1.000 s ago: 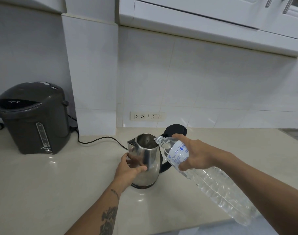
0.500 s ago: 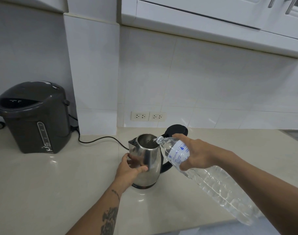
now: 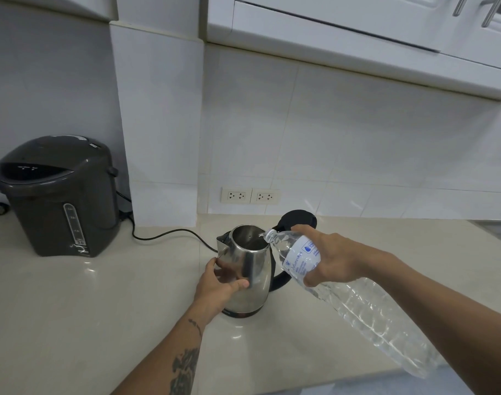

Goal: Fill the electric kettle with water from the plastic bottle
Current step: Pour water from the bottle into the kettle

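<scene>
A stainless steel electric kettle (image 3: 256, 269) stands on the beige counter (image 3: 72, 323), its black lid (image 3: 297, 219) flipped open behind it. My left hand (image 3: 218, 283) grips the kettle's left side. My right hand (image 3: 337, 259) holds the upper part of a large clear plastic bottle (image 3: 366, 309), which is tilted with its uncapped mouth at the right rim of the kettle's opening. The bottle's base points down to the right, past the counter's front edge. Whether water is flowing is too fine to tell.
A dark grey electric water dispenser pot (image 3: 58, 195) stands at the back left, its black cord (image 3: 169, 233) running across the counter toward the kettle. Two wall sockets (image 3: 250, 196) sit on the white tiled wall behind. White cabinets hang overhead.
Both hands, kettle and bottle keep their places; only the view has shifted slightly.
</scene>
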Demonstrator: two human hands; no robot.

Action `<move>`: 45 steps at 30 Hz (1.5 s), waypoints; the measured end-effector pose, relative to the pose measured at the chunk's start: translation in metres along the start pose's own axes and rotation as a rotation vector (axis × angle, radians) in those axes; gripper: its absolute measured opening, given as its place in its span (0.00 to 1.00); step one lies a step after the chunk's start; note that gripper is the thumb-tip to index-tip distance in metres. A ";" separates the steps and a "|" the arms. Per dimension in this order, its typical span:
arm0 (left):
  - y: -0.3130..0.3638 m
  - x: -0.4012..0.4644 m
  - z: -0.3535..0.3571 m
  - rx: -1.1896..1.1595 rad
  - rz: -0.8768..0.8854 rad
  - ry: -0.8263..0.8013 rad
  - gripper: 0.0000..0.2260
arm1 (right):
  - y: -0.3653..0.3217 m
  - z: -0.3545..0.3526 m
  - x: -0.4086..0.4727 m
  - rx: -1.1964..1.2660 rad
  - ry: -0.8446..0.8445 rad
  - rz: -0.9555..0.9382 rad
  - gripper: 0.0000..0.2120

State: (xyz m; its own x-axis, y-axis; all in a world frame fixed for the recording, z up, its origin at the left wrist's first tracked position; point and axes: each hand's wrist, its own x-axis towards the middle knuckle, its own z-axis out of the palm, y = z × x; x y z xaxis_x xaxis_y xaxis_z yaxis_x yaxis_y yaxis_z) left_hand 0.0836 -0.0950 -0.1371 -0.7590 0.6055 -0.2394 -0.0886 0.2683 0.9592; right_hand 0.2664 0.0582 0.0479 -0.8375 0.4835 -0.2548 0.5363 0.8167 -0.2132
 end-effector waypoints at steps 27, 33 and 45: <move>0.012 -0.011 -0.002 -0.018 -0.019 -0.012 0.32 | 0.000 0.005 0.003 0.050 -0.007 0.008 0.52; 0.019 -0.011 -0.015 -0.021 -0.032 0.023 0.45 | 0.000 0.022 0.004 0.166 0.066 -0.035 0.51; 0.137 -0.032 -0.007 0.155 0.502 0.182 0.26 | 0.041 0.026 -0.016 0.595 0.485 -0.184 0.50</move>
State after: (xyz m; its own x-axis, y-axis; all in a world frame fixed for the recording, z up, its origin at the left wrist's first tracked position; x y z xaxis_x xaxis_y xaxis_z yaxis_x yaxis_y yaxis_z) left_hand 0.0917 -0.0830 0.0028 -0.7841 0.5518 0.2841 0.3978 0.0955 0.9125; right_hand 0.3040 0.0757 0.0187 -0.7970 0.5523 0.2445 0.2358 0.6572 -0.7159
